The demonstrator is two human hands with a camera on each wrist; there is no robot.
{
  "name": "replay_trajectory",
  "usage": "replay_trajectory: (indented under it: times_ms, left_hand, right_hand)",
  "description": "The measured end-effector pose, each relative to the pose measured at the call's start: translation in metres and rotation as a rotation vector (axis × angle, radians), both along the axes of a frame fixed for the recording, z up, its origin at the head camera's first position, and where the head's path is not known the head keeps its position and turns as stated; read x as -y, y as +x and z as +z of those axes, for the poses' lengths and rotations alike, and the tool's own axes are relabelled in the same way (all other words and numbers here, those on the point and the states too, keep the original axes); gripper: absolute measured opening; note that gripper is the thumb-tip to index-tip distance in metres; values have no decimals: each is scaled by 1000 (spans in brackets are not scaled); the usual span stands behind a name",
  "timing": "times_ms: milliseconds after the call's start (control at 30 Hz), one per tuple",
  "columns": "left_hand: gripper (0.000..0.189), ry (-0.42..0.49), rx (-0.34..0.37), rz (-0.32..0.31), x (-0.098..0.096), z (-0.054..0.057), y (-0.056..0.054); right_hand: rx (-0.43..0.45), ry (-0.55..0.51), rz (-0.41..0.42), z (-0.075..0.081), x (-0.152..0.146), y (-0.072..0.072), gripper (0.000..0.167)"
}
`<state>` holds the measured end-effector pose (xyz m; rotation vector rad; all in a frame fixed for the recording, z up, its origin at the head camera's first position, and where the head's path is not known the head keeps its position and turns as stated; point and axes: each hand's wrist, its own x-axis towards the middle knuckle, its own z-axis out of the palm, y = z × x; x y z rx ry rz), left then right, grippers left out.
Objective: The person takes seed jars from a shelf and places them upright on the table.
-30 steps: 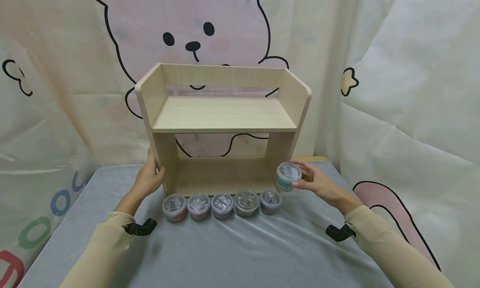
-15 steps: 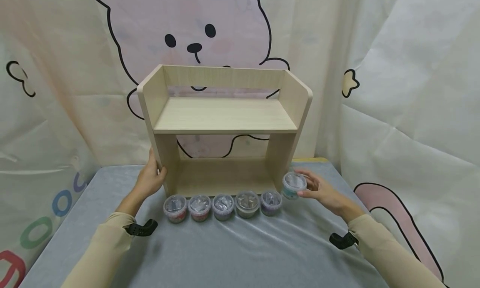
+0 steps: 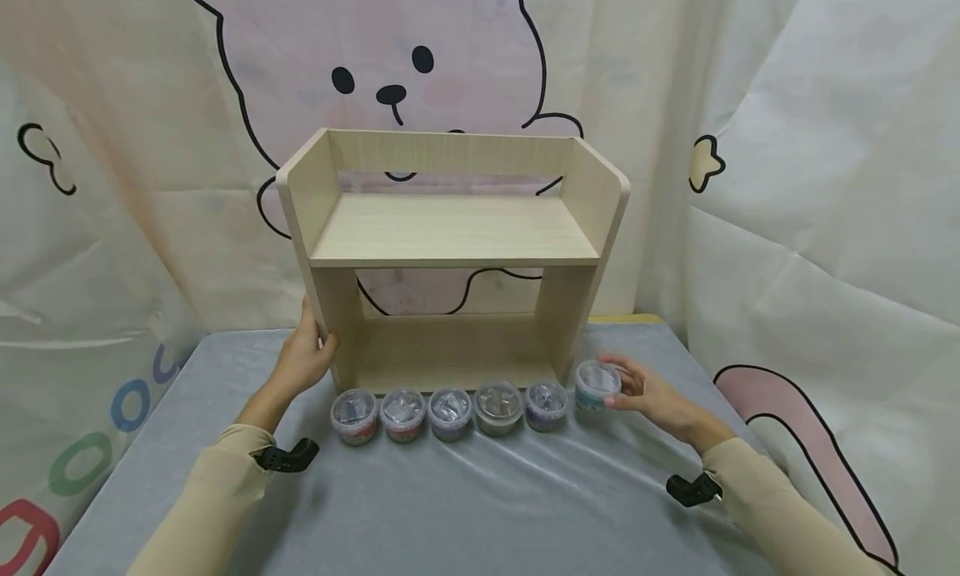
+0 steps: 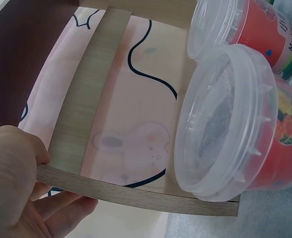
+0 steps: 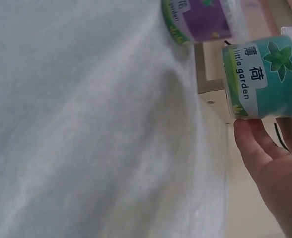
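Note:
A two-tier wooden shelf [image 3: 457, 230] stands in the middle of the head view. My left hand [image 3: 303, 359] grips the edge of its left side panel; in the left wrist view the thumb lies on the inner side and fingers [image 4: 69, 210] on the outer. My right hand [image 3: 656, 399] holds a small round tub [image 3: 597, 384] with a clear lid and a teal mint-leaf label [image 5: 280, 64], at the right end of a row of similar tubs. Nearest to it is a purple-labelled tub [image 3: 546, 405]; a red-labelled tub [image 3: 354, 416] stands at the far left.
Between those end tubs several more, such as a grey-looking one [image 3: 498, 408], line the shelf's front. Grey cloth [image 3: 465, 509] covers the table. Behind it hangs a printed curtain [image 3: 450, 51], with pale cloth walls on both sides.
My right hand has brought the teal tub down and to the right, from beside the shelf's right panel to the end of the row. My left hand keeps its grip on the shelf.

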<state>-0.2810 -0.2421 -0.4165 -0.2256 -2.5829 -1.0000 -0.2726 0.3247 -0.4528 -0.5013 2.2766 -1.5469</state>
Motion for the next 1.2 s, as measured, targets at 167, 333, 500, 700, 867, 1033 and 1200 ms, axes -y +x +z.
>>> replay_trajectory:
  times_ms: [167,333,500,700,867,1033,1200]
  left_hand:
    - [83,-2,10,-2,0,0,0]
    - [83,-5,20,-2,1,-1,0]
    - [82,-9,8,1,1,-1,0]
    - [82,-12,-6,6,-1,1,0]
    - [81,-11,-3,12,-1,1,0]
    - [81,-8,-4,15,-1,1,0]
    - [83,0,-6,8,0,-1,1]
  right_hand:
    - [18,-9,26,-11,-1,-2,73]
    - [18,-20,60,-20,-2,-4,71]
    - [22,-42,81,-26,-3,-4,72]
    - [37,-61,85,-31,-5,-6,73]
    - [48,-69,104,-37,-6,-7,73]
    - [64,-82,131,-41,-8,-8,73]
    - [80,-99,154,-44,-9,-7,71]
